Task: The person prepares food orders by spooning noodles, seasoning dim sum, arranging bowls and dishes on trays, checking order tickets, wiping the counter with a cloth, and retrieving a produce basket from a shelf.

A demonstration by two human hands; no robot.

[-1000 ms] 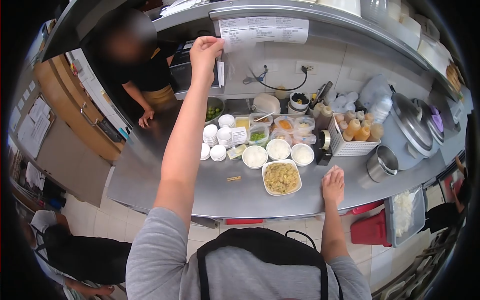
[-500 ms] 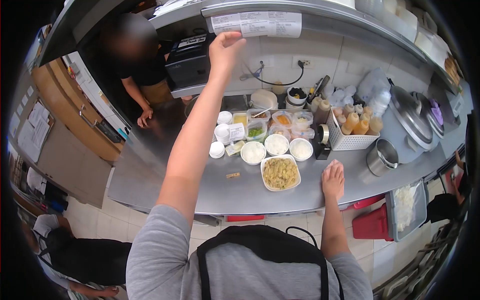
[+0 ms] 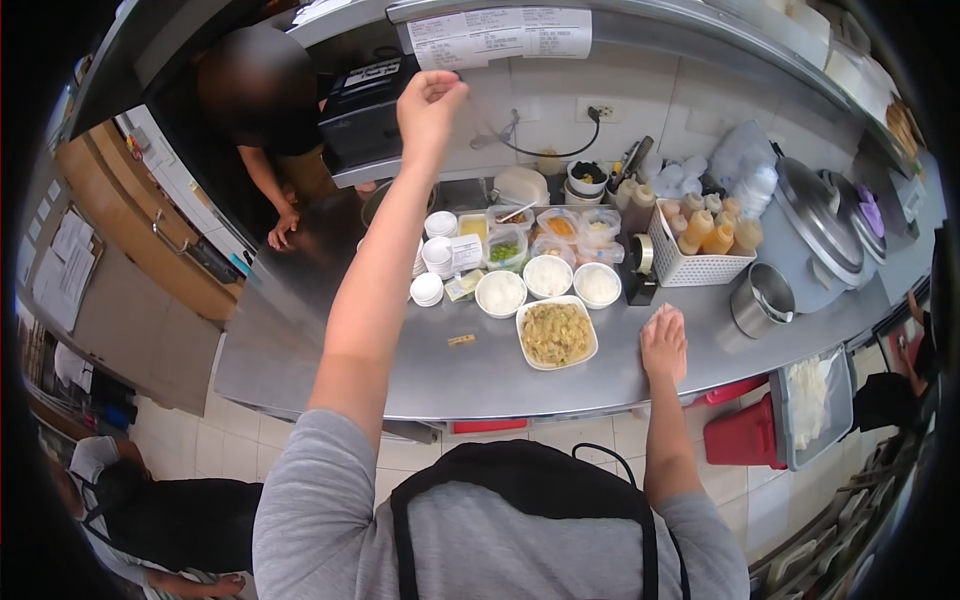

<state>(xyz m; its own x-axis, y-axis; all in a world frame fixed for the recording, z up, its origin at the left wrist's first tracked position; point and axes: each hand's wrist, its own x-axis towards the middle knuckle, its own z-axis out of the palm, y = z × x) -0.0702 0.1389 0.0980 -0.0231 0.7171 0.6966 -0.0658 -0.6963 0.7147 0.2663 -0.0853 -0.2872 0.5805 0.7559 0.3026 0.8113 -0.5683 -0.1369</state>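
Note:
My left hand [image 3: 430,112] is raised below the overhead shelf, thumb and fingers pinched together. Just above it hang printed order slips [image 3: 500,38]; whatever is in the pinch is too small to make out. Low on the counter, my right hand [image 3: 664,345] presses on a pale pinkish cloth [image 3: 660,314] that shows around its fingers. Between the arms stand a square white bowl of yellowish cooked food [image 3: 557,334] and three round bowls of white rice [image 3: 501,294]. A small wooden clothespin [image 3: 461,340] lies on the counter left of the square bowl.
Behind the bowls are stacked white cups [image 3: 438,256] and clear food tubs [image 3: 508,252]. A tape dispenser [image 3: 642,272], a white basket of sauce bottles [image 3: 705,262] and a steel pot [image 3: 762,300] stand to the right. Another person's hand [image 3: 284,228] is at the far left counter end.
My left hand sits slightly lower and farther from the slips, its fingers still pinched. The view has shifted a little; my right hand stays on the cloth.

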